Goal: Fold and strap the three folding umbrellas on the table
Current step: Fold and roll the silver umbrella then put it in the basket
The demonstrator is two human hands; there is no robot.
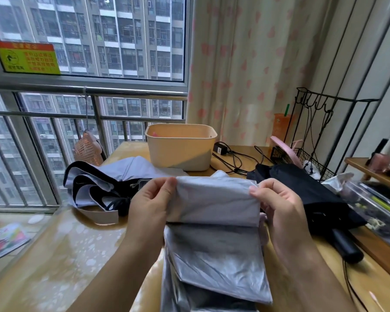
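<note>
I hold a silver-grey folding umbrella (pixel 214 235) upright in front of me, its canopy panels hanging in flat pleats. My left hand (pixel 150 206) pinches the top left edge of one panel, and my right hand (pixel 277 208) pinches its top right edge, stretching it flat. A second umbrella, pale lilac with black lining (pixel 104 183), lies loose and crumpled on the table to the left. A black umbrella (pixel 311 197) lies unstrapped to the right, its black handle (pixel 347 246) pointing toward me.
A cream plastic bin (pixel 180 147) stands behind the umbrellas. Black cables and a power adapter (pixel 221 148) lie beside it. A black wire rack (pixel 320 136), a wooden shelf (pixel 374 172) and a clear box sit at the right. The window railing runs along the left.
</note>
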